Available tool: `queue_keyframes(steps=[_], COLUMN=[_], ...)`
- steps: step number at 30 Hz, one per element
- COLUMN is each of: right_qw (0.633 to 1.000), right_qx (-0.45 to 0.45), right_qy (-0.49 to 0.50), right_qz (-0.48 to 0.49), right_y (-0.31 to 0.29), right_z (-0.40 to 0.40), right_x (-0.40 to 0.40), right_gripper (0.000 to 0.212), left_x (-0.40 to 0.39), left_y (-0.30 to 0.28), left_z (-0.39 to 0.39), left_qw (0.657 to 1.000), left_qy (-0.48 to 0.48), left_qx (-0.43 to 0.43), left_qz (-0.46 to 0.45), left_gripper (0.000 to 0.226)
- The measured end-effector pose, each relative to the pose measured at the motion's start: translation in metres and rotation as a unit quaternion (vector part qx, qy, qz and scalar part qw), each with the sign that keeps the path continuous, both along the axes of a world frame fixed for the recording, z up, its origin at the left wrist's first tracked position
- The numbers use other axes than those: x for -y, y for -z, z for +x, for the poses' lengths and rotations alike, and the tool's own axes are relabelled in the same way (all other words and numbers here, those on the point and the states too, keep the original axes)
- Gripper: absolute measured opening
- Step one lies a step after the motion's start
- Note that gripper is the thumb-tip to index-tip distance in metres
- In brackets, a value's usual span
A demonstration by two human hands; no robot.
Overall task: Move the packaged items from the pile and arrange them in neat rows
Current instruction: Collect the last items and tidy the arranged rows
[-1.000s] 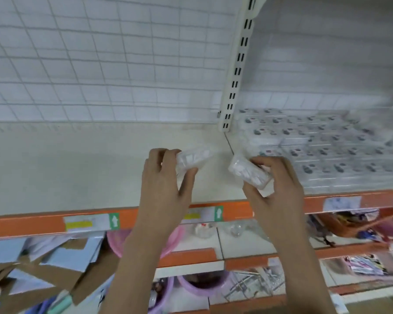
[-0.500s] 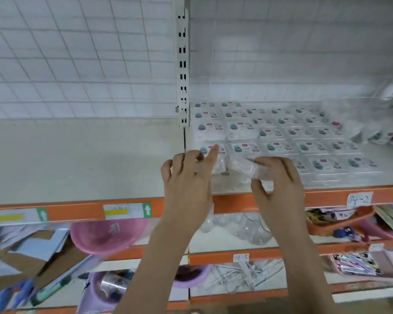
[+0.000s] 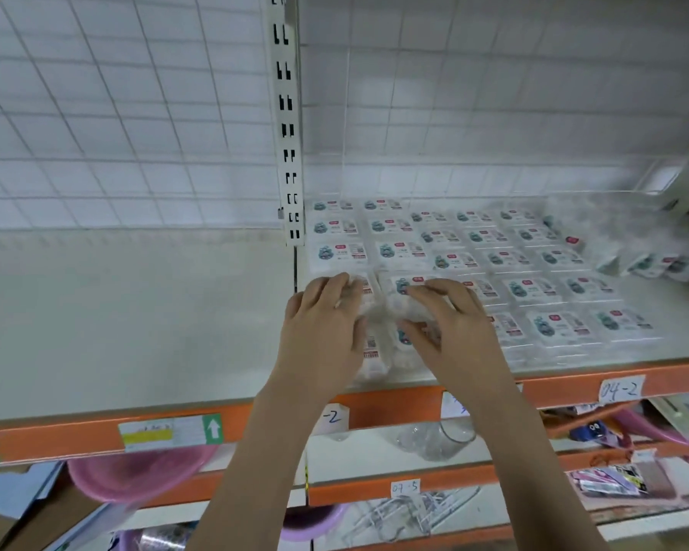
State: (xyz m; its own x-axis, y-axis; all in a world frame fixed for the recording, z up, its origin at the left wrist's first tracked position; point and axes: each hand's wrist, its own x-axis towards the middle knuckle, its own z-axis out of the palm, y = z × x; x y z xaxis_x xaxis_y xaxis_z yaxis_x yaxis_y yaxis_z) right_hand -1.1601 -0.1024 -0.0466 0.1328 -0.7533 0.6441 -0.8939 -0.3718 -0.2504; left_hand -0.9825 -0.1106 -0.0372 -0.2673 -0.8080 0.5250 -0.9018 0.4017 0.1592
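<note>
Both hands work at the near-left corner of the shelf (image 3: 136, 332), just right of the slotted upright (image 3: 289, 153); the left hand (image 3: 323, 332) and the right hand (image 3: 450, 332) each lie over a clear packet (image 3: 374, 351) in the front row, fingers spread and lightly curved downward; whether they pinch the packets or merely press them flat I cannot tell, since the backs of the hands hide the contact.

The packaged items already set down form neat rows (image 3: 494, 272) running to the far side of the shelf, labels up; the loose pile (image 3: 633, 248) sits far right, blurred, packets tilted on one another.

These packets look light, thin and soft: clear film over a small white filling, likely slippery and apt to crumple or slide; they seem in no way fragile. The best hold is probably a light pinch at 2 opposite edges, thumb under and fingers on top, away from the label; a flat palm press should settle each one square against its neighbours without shunting the row behind.
</note>
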Motion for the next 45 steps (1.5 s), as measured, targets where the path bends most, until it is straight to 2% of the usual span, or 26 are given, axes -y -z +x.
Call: queue_keyframes(steps=[7,20,22,25,27,30,32,34,38,42,45], right_qw=[1.0,0.998,0.997,0.995,0.99,0.98,0.976,0.974,0.98,0.98,0.971], right_qx=[0.0,-0.006,0.0,-0.025,-0.043,-0.064,-0.082,-0.096,-0.08,-0.089,-0.117], right_qy=[0.002,-0.024,-0.025,-0.052,-0.084,-0.114,-0.121,-0.123,-0.115,-0.118,-0.133], right_qz=[0.002,0.049,0.069,0.077,0.105,0.149,0.164,0.164,0.145,0.136,0.161], right_y=[-0.002,-0.005,-0.008,-0.015,-0.019,-0.019,-0.016,-0.011,-0.01,-0.012,-0.013], right_z=[0.001,-0.001,-0.001,-0.004,-0.01,-0.023,-0.032,-0.038,-0.039,-0.04,-0.042], right_x=[0.012,0.021,0.02,0.013,0.005,-0.006,-0.009,-0.008,-0.004,-0.004,-0.01], right_gripper=[0.027,0.03,0.033,0.045,0.06,0.088,0.096,0.087,0.074,0.074,0.085], left_x=[0.011,0.02,0.014,-0.005,-0.018,-0.027,-0.025,-0.021,-0.015,-0.015,-0.026], left_y=[-0.007,-0.006,-0.009,-0.016,-0.016,-0.013,-0.01,-0.007,-0.009,-0.014,-0.016], left_z=[0.003,0.01,0.012,0.013,0.014,0.014,0.013,0.01,0.004,0.002,0.002], left_qw=[0.997,0.995,0.994,0.988,0.979,0.973,0.976,0.979,0.978,0.978,0.978], left_qy=[0.027,0.087,0.086,0.077,0.063,0.023,0.005,-0.003,-0.002,-0.002,-0.02], left_qx=[-0.035,-0.038,-0.039,-0.013,0.032,0.087,0.086,0.074,0.071,0.067,0.075], left_qz=[0.06,0.023,0.054,0.13,0.189,0.212,0.198,0.188,0.196,0.2,0.191], left_gripper=[0.032,0.031,0.042,0.102,0.122,0.123,0.117,0.111,0.114,0.115,0.116])
